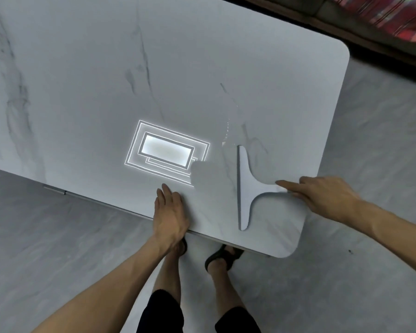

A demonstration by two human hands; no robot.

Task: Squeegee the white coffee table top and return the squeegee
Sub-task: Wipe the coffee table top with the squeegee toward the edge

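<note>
Your left hand (169, 212) is lying flat, fingers together, on the near edge of the table (82, 92). Your right hand (322, 198) is touching the squeegee (246, 188) handle with a straight index finger; can't tell if the thumb is pinching underneath. Squeegee is lying flat near the right corner. I'm reading this as pickup or put-down. If it's pickup, you're needing a full wrap on the handle.

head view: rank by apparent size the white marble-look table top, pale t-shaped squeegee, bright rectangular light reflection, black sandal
1. white marble-look table top
2. bright rectangular light reflection
3. pale t-shaped squeegee, similar length but slimmer
4. black sandal
</note>
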